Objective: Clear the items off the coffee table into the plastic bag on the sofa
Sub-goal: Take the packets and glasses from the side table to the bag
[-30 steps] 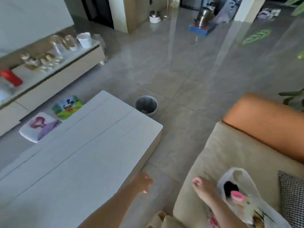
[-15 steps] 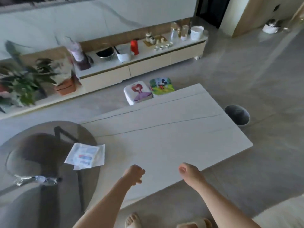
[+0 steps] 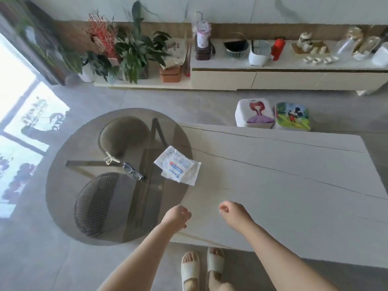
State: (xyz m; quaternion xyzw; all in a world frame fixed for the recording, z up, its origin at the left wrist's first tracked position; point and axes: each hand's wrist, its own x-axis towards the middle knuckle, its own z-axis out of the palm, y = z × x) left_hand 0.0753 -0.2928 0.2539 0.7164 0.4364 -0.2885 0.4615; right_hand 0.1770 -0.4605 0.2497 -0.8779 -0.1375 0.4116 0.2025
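Note:
The white stone coffee table [image 3: 283,175] runs to the right, and a round smoked-glass top [image 3: 63,185] overlaps its left end. White packets with blue and red print [image 3: 177,164] lie where the two tops meet. A pair of dark glasses [image 3: 133,171] and a small metal key clip [image 3: 110,159] rest on the glass. My left hand [image 3: 177,216] hovers over the glass edge, below the packets, loosely curled and holding nothing. My right hand [image 3: 232,213] hangs over the near side of the white top, also loosely curled and holding nothing. The sofa and the plastic bag are out of view.
Two cartoon-print stools [image 3: 255,114] [image 3: 292,116] stand behind the table. A low cabinet [image 3: 273,76] with cups and jars lines the far wall, with potted plants [image 3: 130,51] at its left. Two cushioned stools [image 3: 96,204] sit under the glass. My slippered feet [image 3: 201,267] are at the table's near edge.
My view has swung left from the sofa and bag to the table's left end. Both hands left the bag and now hover empty over the table, nearer the packets.

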